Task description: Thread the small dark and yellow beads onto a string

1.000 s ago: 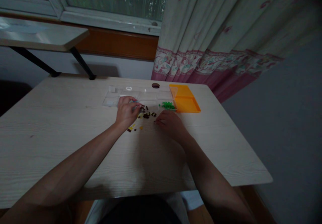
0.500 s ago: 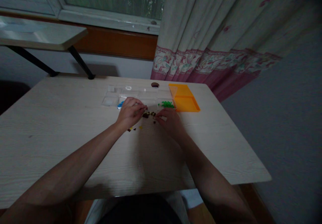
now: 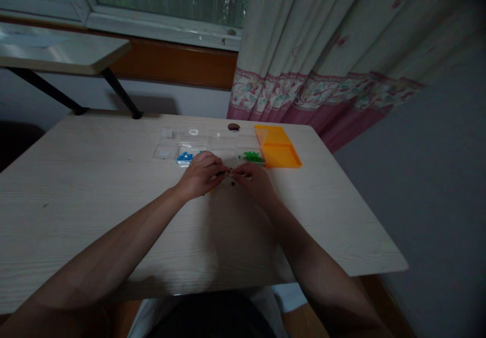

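My left hand (image 3: pixel 203 176) and my right hand (image 3: pixel 254 180) meet with their fingertips almost touching, low over the table (image 3: pixel 235 237). Both are closed in a pinch; whatever sits between the fingers is too small to make out. A small dark piece (image 3: pixel 233 183) lies just below the fingertips, and a bit of yellow (image 3: pixel 212 191) shows beside my left hand. Other dark pieces are mostly hidden by my hands. Behind the hands, small blue pieces (image 3: pixel 185 156) and small green pieces (image 3: pixel 252 157) lie in separate compartments of a clear plastic box (image 3: pixel 223 154).
An orange open box (image 3: pixel 281 156) stands right of the clear one, whose clear lid (image 3: pixel 222 138) lies behind. At the back is a round hole (image 3: pixel 234 127) in the tabletop. A raised shelf (image 3: pixel 64 57) on black legs stands at the far left; a curtain (image 3: pixel 304 75) hangs behind.
My left hand has moved right and slightly down to meet my right hand, covering most of the dark pieces and uncovering more of the blue ones. My right hand has barely moved.
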`<state>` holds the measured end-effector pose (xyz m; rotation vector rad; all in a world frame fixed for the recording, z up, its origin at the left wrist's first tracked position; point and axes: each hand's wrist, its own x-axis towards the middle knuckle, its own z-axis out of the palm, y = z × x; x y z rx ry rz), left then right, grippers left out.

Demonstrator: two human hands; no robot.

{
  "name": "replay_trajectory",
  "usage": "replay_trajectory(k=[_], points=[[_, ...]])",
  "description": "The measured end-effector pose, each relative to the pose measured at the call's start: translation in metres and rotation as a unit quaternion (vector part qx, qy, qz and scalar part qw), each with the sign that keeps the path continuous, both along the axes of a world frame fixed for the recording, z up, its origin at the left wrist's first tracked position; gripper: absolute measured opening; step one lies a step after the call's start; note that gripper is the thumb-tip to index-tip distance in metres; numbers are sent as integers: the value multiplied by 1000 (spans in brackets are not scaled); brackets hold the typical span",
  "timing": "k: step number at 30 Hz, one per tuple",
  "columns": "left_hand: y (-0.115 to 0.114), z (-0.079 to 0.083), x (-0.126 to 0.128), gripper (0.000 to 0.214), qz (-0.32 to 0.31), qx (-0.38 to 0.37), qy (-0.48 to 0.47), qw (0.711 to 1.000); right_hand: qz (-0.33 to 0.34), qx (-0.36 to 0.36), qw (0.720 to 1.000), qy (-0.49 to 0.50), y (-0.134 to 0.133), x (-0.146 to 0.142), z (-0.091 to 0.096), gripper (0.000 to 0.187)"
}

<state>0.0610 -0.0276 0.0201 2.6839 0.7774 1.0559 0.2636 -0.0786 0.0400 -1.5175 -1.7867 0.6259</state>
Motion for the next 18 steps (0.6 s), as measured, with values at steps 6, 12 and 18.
replay_trajectory(k=[6,12,18], points=[[-1,1,0,20,0,-6,-5,1000,-11,-31,999,39,0,-1,-4,14],[1,-1,0,20,-5,3,-8,1000,-19,-58,994,94,0,-3,-6,22],[1,0,0,18,6,-4,-9,1000,-18,-74,992,105,-1,-5,-4,23]])
